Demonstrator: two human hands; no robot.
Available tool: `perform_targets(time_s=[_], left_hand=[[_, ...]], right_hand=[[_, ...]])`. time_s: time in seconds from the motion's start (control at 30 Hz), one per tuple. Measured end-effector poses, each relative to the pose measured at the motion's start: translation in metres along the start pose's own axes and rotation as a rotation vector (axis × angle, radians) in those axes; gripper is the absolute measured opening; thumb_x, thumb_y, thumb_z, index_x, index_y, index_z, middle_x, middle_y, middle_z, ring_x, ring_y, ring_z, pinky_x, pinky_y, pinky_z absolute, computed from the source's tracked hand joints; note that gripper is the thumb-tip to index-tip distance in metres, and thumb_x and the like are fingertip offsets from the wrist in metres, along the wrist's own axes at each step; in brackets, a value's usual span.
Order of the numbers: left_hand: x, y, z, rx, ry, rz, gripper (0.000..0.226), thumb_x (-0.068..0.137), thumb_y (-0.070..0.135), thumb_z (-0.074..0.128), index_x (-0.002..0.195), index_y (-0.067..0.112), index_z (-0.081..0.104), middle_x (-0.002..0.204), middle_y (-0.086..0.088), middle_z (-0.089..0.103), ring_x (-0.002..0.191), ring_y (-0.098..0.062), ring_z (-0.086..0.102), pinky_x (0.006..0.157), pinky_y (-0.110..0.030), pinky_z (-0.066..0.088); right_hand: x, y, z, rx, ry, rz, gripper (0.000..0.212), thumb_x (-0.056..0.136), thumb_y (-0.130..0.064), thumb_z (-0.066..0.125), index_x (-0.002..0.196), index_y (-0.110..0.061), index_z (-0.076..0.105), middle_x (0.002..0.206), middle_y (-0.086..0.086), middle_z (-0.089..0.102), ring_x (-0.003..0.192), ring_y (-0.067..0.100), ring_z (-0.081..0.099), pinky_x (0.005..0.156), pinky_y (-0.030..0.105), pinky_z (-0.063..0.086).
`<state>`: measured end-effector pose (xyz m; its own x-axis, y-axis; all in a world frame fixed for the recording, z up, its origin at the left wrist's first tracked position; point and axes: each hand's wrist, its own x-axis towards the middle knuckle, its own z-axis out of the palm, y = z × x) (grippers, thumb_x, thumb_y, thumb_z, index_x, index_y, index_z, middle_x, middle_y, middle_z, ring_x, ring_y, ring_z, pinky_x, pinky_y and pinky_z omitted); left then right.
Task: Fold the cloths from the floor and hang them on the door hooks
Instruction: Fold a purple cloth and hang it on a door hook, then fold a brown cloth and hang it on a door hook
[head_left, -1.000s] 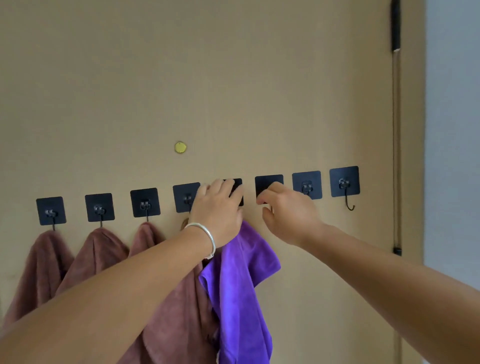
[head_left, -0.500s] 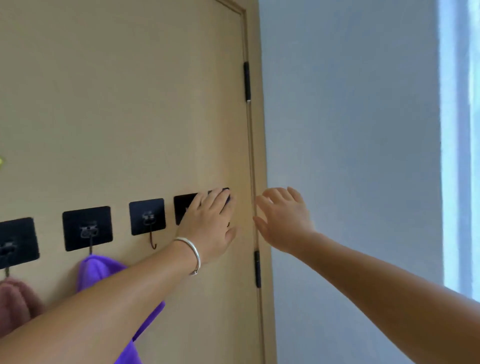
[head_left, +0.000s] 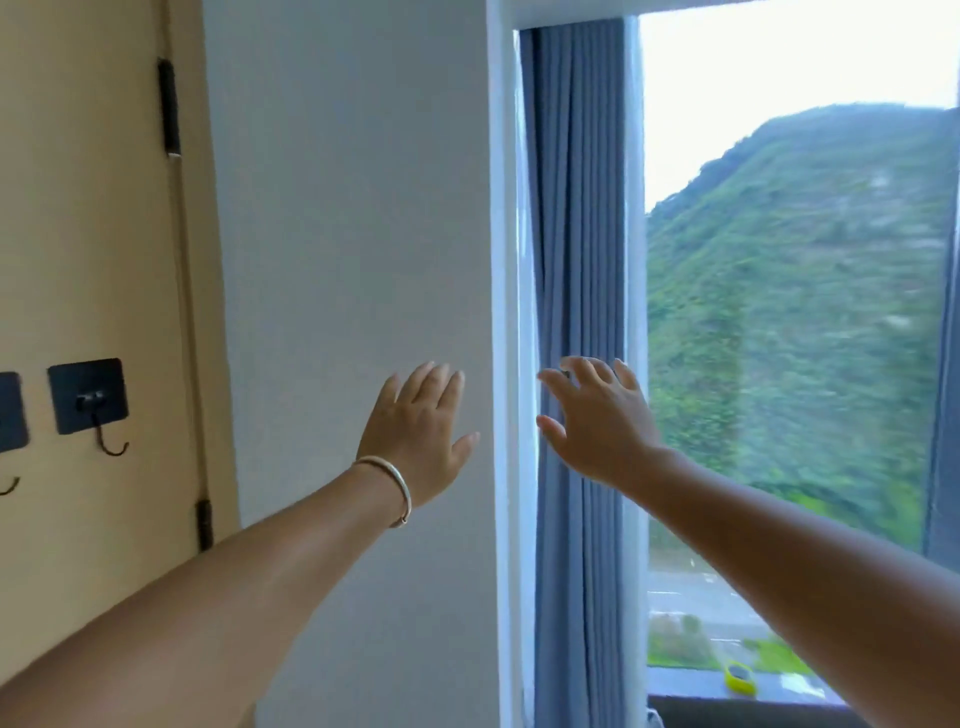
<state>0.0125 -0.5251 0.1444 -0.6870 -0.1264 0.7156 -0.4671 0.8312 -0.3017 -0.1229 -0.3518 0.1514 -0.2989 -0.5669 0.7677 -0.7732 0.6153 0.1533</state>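
Head view: door hook well left of left hand.

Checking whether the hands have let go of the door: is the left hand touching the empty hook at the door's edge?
Apart. In the head view the left hand, fingers spread, is in front of the white wall, with bare door and wall between it and the hook.

Door with hook lay at left; wall stood beside it. Curtain and window lay right of the wall.
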Motion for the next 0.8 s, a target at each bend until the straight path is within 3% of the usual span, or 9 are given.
perform_targets(time_s=[0.4,0.8], left_hand=[[0.078,0.263,-0.043,-0.331,0.144,0.348,0.074,0.094,0.058,0.032,0.150,0.013,0.016,0.155,-0.006,0.022,0.145,-0.023,0.015,0.117,-0.046,0.016],[0.102,0.536,-0.116,-0.638,0.165,0.592,0.075,0.093,0.058,0.034,0.152,0.016,0.014,0.158,-0.005,0.019,0.146,-0.022,0.013,0.118,-0.045,0.012]], right_hand=[[-0.146,0.208,-0.115,-0.370,-0.106,0.365,0.061,0.089,-0.051,0.051,0.143,-0.028,0.034,0.148,0.005,0.037,0.134,0.025,0.036,0.113,0.052,0.021],[-0.307,0.375,-0.246,-0.619,-0.200,0.654,0.062,0.091,-0.052,0.047,0.146,-0.028,0.030,0.154,0.007,0.029,0.142,0.025,0.026,0.115,0.056,0.012]])
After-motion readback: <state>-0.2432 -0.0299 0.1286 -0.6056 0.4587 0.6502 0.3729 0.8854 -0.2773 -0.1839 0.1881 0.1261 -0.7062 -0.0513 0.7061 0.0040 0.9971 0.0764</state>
